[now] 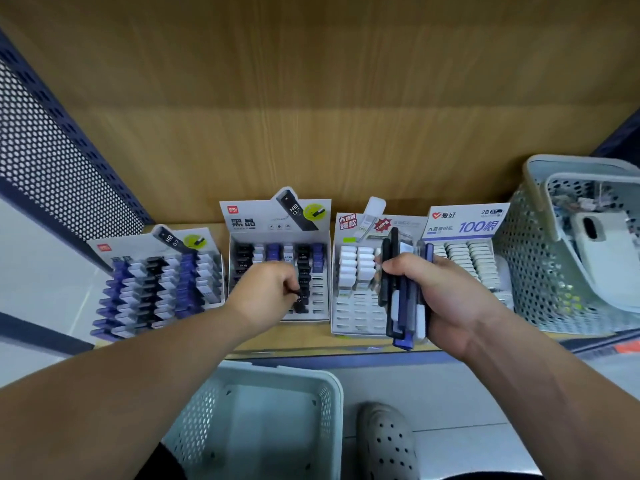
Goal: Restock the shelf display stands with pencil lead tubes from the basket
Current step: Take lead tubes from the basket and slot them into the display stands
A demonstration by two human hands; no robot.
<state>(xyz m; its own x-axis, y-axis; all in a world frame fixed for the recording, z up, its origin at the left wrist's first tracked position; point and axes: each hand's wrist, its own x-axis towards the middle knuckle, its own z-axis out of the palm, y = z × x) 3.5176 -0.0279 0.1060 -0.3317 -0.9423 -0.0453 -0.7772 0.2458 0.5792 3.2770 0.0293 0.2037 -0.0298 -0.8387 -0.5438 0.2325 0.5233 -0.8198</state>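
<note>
1. Judging progress from the shelf, the half-filled stand [279, 268] has its back rows stocked, but slots at its near right are bare. The stand to its left [156, 271] looks full. The white stand [358, 306] just to its right has only its back rows filled.
2. The basket [284, 372] on the floor below the half-filled stand shows a bare bottom, so we judge the remaining stock is mostly in hand.
3. Our left hand [272, 289] hangs over that stand's near middle with its fingers curled, and the fingertips pinch a black tube [300, 301] at the front slots. We cannot tell whether it is seated.
4. Our right hand [446, 299], right of that stand, wraps a bundle of tubes [403, 306] held upright.
</note>
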